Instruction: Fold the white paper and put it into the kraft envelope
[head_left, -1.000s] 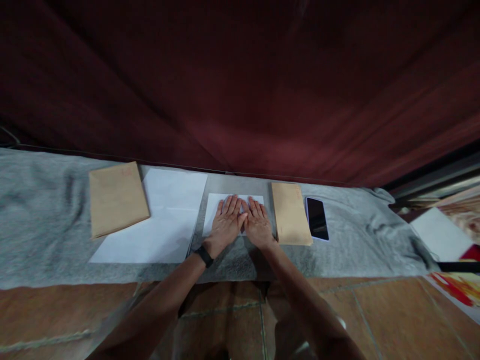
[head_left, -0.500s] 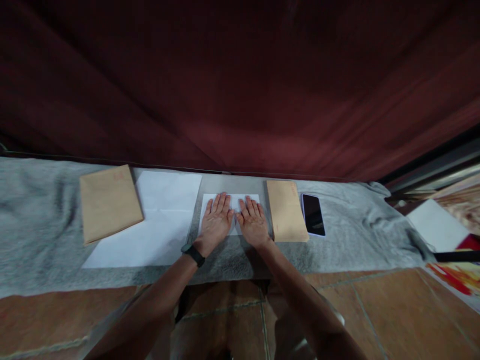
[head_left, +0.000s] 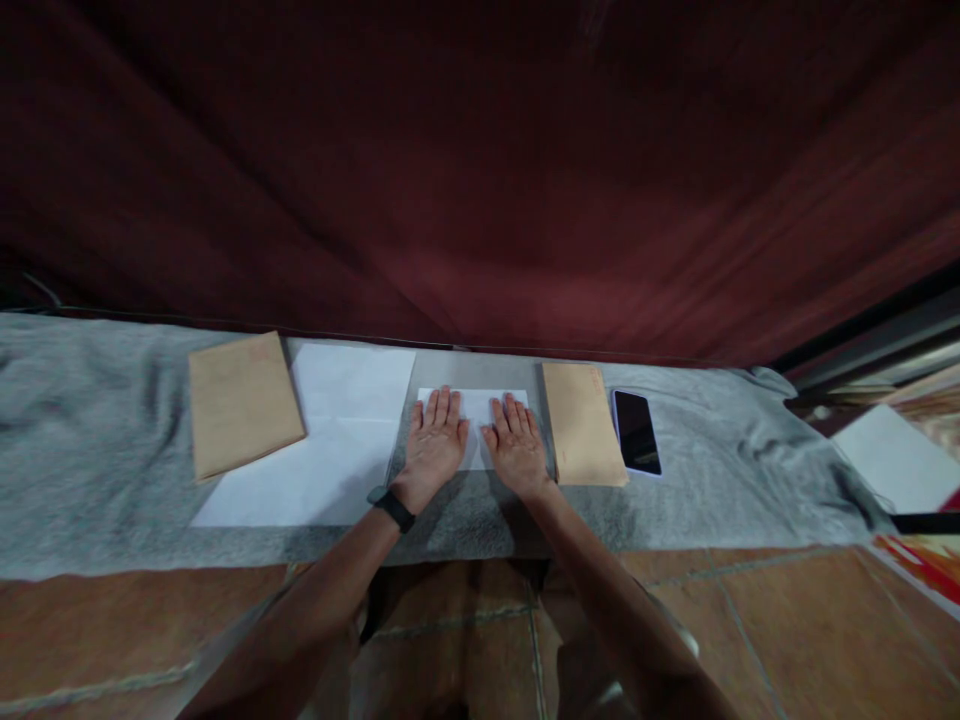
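The small white sheet is located beneath both hands, near the middle of the cloth-covered surface and set back from its near edge. Its long axis is aligned left to right, roughly parallel to that edge. The left end is covered by the left hand; the right end is covered by the right hand. Neither hand is placed nearer: both are laid palm down on the sheet, and a white strip is left visible between them. The fingers are extended toward the far edge of the surface and slightly spread; the thumbs are held out toward each other and are not in contact. Nothing is pinched. The far edge of the sheet is reached by the left fingertips, and nearly reached by the right.

A brown packet is positioned just beside the right hand, toward the right end of the surface. The large white sheet is laid left of the left hand.
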